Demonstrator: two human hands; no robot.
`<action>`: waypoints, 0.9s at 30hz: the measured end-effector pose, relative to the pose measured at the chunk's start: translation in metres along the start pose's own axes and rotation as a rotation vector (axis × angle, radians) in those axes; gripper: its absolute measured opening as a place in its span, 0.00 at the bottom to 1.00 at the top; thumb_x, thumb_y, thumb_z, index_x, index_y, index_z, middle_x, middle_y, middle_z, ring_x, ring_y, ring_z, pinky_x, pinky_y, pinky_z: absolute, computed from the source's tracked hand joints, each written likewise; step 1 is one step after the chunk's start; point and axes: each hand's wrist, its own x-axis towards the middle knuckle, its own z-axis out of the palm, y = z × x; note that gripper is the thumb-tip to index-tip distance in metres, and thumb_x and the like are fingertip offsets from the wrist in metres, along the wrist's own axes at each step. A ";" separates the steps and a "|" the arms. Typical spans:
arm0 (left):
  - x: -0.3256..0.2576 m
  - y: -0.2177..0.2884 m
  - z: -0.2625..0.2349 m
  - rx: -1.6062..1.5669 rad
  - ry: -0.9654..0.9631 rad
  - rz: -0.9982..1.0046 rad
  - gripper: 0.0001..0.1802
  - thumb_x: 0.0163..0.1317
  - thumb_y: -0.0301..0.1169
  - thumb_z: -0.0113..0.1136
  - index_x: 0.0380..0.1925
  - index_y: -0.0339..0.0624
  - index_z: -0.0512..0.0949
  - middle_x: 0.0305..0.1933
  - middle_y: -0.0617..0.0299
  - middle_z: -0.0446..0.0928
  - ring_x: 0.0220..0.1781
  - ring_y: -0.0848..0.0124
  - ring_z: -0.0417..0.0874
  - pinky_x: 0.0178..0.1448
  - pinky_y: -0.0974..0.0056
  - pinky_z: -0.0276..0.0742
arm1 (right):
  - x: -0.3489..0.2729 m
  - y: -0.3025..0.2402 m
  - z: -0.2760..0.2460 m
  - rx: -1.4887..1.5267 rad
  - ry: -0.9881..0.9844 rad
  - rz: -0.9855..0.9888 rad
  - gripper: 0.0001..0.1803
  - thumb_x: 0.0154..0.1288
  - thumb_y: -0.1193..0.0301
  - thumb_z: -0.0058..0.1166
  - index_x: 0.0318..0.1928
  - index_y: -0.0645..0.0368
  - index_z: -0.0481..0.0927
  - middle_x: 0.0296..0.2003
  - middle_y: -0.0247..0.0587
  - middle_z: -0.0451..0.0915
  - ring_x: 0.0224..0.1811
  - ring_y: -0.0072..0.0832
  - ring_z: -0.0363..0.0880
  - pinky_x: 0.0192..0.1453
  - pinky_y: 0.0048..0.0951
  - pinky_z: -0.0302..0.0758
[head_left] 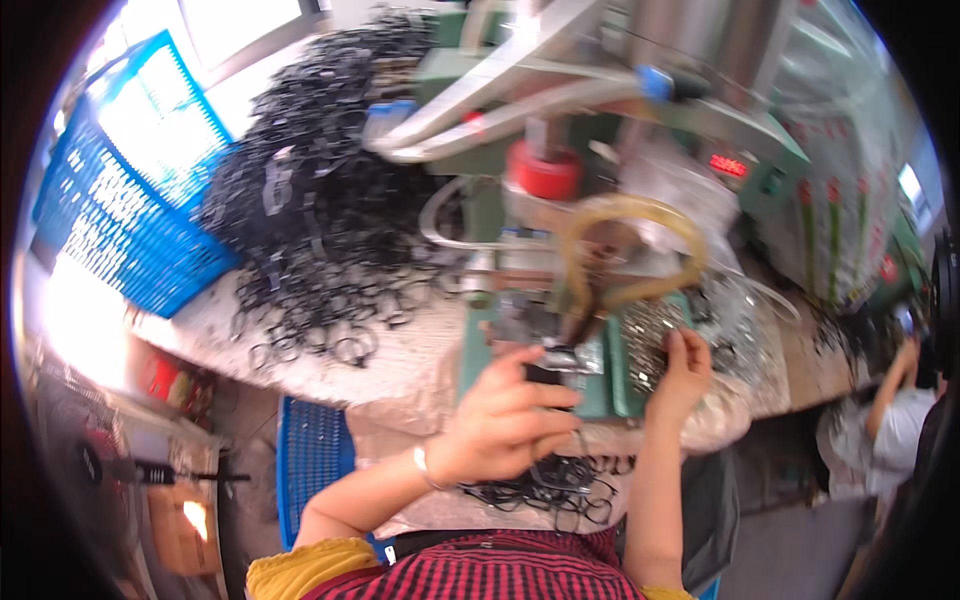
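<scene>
Near me, a small bunch of black loops point(560, 490) is lying at the worktop point(400, 370) edge by my lap. My left hand point(505, 415) is pinching one black piece point(548, 375) at the green fixture point(590, 375) of the press point(545, 200); my right hand point(682, 365) is closing its fingertips on a small part from the silvery heap point(665, 335). Farther off, the big black loop pile point(320, 200) beside the blue crate point(130, 180) is hardly dented: I judge most work is remaining
</scene>
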 end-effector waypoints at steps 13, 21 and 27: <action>-0.046 -0.133 -0.112 0.912 0.002 -0.482 0.13 0.49 0.23 0.66 0.37 0.48 0.86 0.58 0.53 0.78 0.57 0.53 0.74 0.70 0.51 0.64 | -0.018 -0.041 -0.015 -0.459 -0.323 -0.261 0.07 0.65 0.79 0.60 0.43 0.65 0.86 0.38 0.35 0.85 0.41 0.20 0.80 0.48 0.22 0.74; -0.079 -0.177 -0.055 0.712 0.227 -0.599 0.08 0.55 0.25 0.64 0.36 0.45 0.86 0.66 0.50 0.74 0.54 0.50 0.76 0.61 0.54 0.72 | -0.026 -0.029 -0.080 -0.424 -0.072 -0.159 0.05 0.62 0.81 0.61 0.40 0.65 0.84 0.34 0.33 0.83 0.38 0.20 0.78 0.48 0.23 0.74; -0.069 -0.138 -0.073 -0.038 0.632 -0.629 0.10 0.74 0.27 0.55 0.48 0.34 0.81 0.49 0.60 0.84 0.46 0.78 0.78 0.51 0.72 0.73 | -0.045 -0.038 -0.099 -0.393 -0.166 0.004 0.06 0.61 0.82 0.63 0.40 0.66 0.85 0.36 0.34 0.84 0.38 0.18 0.79 0.46 0.21 0.75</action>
